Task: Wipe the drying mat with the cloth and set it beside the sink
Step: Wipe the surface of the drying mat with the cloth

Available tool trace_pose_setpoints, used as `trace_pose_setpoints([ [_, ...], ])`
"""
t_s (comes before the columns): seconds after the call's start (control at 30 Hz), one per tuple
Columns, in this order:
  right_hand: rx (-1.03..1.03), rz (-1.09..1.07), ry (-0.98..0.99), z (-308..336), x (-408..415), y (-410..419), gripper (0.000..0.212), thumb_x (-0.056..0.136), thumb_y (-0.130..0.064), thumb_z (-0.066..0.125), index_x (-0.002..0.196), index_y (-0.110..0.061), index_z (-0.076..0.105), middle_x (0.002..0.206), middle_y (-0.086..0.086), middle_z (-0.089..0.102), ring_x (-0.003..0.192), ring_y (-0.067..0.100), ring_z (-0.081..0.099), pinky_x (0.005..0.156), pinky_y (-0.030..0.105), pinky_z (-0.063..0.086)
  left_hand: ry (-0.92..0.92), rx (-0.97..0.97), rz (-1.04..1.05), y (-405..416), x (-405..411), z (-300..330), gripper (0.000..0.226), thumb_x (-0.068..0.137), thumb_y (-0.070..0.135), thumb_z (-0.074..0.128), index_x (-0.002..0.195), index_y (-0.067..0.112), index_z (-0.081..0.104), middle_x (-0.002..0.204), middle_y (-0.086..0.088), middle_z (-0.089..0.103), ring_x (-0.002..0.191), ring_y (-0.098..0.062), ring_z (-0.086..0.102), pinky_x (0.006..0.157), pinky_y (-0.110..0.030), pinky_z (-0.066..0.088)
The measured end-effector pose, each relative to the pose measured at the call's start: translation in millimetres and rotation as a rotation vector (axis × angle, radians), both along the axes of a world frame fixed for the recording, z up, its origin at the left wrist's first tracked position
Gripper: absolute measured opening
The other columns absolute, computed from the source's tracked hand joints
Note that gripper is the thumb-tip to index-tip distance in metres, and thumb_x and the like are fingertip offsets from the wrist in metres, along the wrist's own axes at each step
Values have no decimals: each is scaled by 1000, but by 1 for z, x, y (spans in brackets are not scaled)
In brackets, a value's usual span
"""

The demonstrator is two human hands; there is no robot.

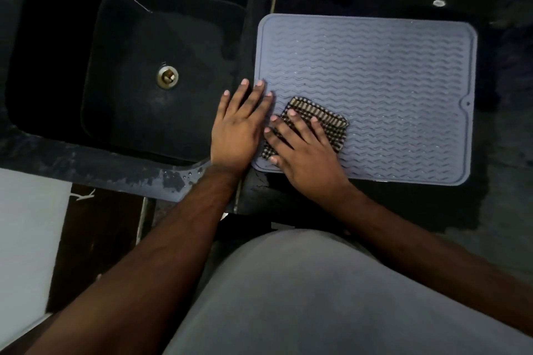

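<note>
grey drying mat, wavy ridges, raised rim

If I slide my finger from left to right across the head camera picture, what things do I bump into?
Sink drain → left hand holding down the mat's edge → right hand flat on the checked cloth → bare part of the drying mat.

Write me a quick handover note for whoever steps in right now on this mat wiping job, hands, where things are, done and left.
Left hand: flat, fingers straight, steadying the drying mat at its sink-side edge.
Right hand: flat, pressing the checked cloth onto the mat's near-left corner.
Mat lies flat on the dark counter, right beside the sink.
Done: mat placed, wiping under way.
Left: probably the rest of the mat; droplets glint across it.
</note>
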State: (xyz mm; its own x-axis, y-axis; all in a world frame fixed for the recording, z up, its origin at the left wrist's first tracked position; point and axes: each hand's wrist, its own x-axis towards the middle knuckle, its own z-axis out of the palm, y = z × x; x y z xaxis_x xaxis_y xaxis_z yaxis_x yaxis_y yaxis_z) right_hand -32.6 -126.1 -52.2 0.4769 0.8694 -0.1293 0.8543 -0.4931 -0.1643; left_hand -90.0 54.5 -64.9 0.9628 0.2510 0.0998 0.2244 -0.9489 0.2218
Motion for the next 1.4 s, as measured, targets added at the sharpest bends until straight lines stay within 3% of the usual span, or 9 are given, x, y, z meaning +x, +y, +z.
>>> trace_pose_setpoints([
  [0.1, -25, 78, -27, -5, 18, -17, 49, 103, -41, 38, 150, -28, 43, 161, -4, 35, 152, 26, 24, 118, 61, 16, 28, 105, -47, -1, 0, 1, 47, 102, 22, 43, 149, 21, 49, 158, -3, 42, 148, -31, 35, 120, -55, 24],
  [0.27, 57, 89, -98, -6, 42, -59, 50, 101, -37, 39, 148, -24, 48, 157, -3, 42, 145, 23, 39, 117, 50, 30, 126, 240, -25, -8, -1, 7, 51, 103, 22, 39, 153, 20, 41, 161, -3, 36, 150, -30, 29, 122, -55, 17],
  [0.4, 85, 120, -95, -6, 60, -89, 50, 100, -33, 39, 148, -21, 49, 156, -1, 44, 144, 23, 41, 116, 46, 22, 199, 268, -9, -12, 0, 13, 54, 102, 23, 27, 155, 17, 37, 164, -5, 31, 152, -32, 23, 123, -53, 14],
  [0.6, 33, 66, -67, -3, 90, -153, 50, 102, -34, 36, 150, -26, 46, 157, -6, 42, 144, 20, 40, 118, 41, 20, 180, 193, 7, -17, 2, 7, 52, 101, 13, 30, 150, 4, 44, 161, -15, 34, 151, -37, 25, 123, -49, 19],
  [0.83, -25, -101, -46, 12, 113, -221, 50, 101, -36, 30, 145, -29, 53, 152, -8, 49, 141, 18, 44, 116, 44, 28, 197, 201, 37, -24, 2, 11, 52, 99, 12, 29, 148, 1, 45, 159, -18, 36, 150, -39, 26, 122, -51, 19],
  [0.97, 43, -279, -68, 18, 115, -232, 38, 99, -29, 45, 132, -29, 64, 143, -9, 58, 134, 15, 52, 111, 41, 34, 229, 210, 60, -30, 5, 14, 55, 98, 12, 25, 146, -2, 46, 157, -21, 38, 149, -39, 28, 122, -52, 21],
  [1.13, 434, -587, 208, 49, 116, -209, 31, 102, -19, 54, 132, -22, 64, 131, 1, 67, 116, 23, 64, 96, 38, 52, 243, 165, 128, -40, 21, 19, 50, 89, 5, 39, 133, -9, 58, 148, -27, 48, 146, -41, 35, 121, -52, 22],
  [1.23, 679, -607, 295, 60, 117, -177, 34, 105, -20, 49, 136, -22, 62, 143, 0, 58, 133, 17, 54, 112, 38, 43, 191, 88, 175, -45, 34, 30, 46, 88, 7, 39, 124, -9, 63, 141, -27, 55, 142, -41, 40, 121, -50, 26],
  [1.4, 251, -660, 219, 13, 88, -139, 42, 101, -30, 38, 139, -39, 54, 161, 11, 34, 150, 41, 21, 120, 63, 14, 194, -163, 108, -46, 32, 28, 54, 100, 28, 56, 145, 0, 46, 156, -17, 38, 143, -33, 36, 120, -41, 29],
])
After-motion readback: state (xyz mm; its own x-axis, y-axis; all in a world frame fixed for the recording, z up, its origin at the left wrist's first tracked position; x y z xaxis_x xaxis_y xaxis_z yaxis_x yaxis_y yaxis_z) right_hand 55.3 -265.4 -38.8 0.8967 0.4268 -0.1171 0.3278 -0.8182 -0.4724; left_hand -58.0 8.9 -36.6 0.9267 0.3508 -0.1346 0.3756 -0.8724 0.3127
